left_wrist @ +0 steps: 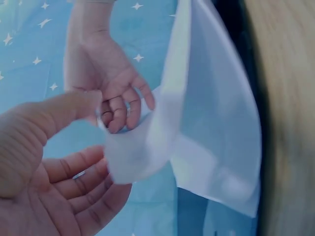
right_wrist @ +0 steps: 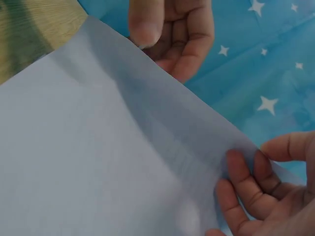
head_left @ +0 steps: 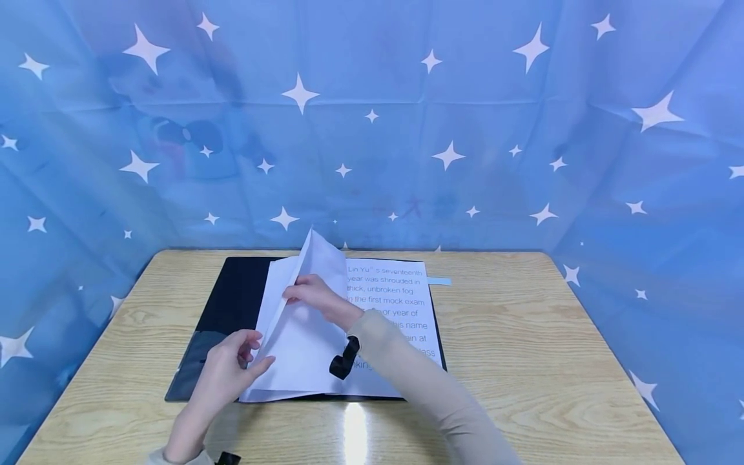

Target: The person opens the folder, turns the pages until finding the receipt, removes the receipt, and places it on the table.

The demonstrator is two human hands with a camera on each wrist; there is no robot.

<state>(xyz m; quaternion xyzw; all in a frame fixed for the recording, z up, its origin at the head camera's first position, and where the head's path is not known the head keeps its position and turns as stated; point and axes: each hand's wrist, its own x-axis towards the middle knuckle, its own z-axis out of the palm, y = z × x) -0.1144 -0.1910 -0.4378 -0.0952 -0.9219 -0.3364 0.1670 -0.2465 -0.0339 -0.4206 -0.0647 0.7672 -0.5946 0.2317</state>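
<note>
A black folder (head_left: pixel 235 297) lies spread on the table with white sheets inside, and large print shows on the right-hand page (head_left: pixel 386 284). One white sheet (head_left: pixel 322 255) stands raised and bent near the middle. My right hand (head_left: pixel 322 300) pinches that sheet's edge between thumb and fingers, which the right wrist view shows closely. Lower down the same edge is my left hand (head_left: pixel 227 365), thumb and loosely bent fingers spread apart. In the left wrist view the left hand's fingertips are partly behind the sheet (left_wrist: pixel 142 152), while its thumb stays off the paper.
A light blue tab (head_left: pixel 439 281) sticks out from the folder's right side. The wooden table (head_left: pixel 523 349) extends around the folder, and a blue star-patterned curtain (head_left: pixel 372 142) hangs behind and at both sides. Each wrist carries a black strap mount (head_left: pixel 345 358).
</note>
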